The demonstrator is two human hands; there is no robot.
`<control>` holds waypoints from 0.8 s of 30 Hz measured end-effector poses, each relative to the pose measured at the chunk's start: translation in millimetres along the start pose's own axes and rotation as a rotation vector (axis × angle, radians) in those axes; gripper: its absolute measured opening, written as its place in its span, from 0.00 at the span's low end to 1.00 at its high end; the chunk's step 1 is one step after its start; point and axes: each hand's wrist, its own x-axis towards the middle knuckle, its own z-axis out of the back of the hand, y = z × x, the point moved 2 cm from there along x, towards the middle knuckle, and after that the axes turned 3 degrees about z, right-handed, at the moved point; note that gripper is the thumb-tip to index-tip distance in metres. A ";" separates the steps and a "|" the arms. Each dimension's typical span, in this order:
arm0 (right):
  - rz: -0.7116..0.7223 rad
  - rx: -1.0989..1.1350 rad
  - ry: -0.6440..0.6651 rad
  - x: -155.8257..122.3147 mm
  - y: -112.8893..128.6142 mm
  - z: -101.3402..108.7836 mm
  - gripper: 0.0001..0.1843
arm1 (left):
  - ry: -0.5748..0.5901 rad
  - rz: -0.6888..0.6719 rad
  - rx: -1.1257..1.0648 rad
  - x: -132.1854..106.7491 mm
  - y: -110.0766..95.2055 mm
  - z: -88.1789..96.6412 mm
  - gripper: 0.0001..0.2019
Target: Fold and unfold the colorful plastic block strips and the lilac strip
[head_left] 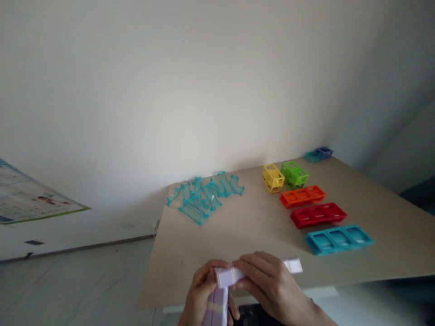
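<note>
Both of my hands are low at the near edge of the table (238, 226). My left hand (200, 294) is closed around a pale purple plastic piece (217, 305) that points down. My right hand (272, 283) grips a second pale purple piece (231, 275) lying crosswise, whose far end (292, 265) sticks out past my fingers. The two purple pieces meet between my hands.
A heap of clear teal curved track pieces (204, 197) lies at the table's back left. To the right sit yellow (273, 177) and green (294, 174) cage blocks, then orange (302, 196), red (318, 214) and teal (338, 238) flat frames. Small blue pieces (319, 154) are at the far corner. A poster (23, 194) lies on the floor at left.
</note>
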 end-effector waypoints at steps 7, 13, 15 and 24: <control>-0.258 0.099 0.052 -5.8 5.5 -21.0 0.13 | -0.317 -0.052 0.126 1.0 -4.9 1.2 0.15; -0.118 0.036 0.007 -1.4 1.9 -9.8 0.15 | -0.126 0.133 0.073 0.4 -6.9 3.6 0.15; -0.126 0.011 0.012 0.0 -1.6 -6.4 0.14 | -0.110 0.143 0.108 -0.3 -9.5 2.3 0.18; -0.191 -0.022 0.222 2.9 -10.6 -3.1 0.10 | -0.195 -0.104 1.036 -1.9 -37.3 -8.9 0.14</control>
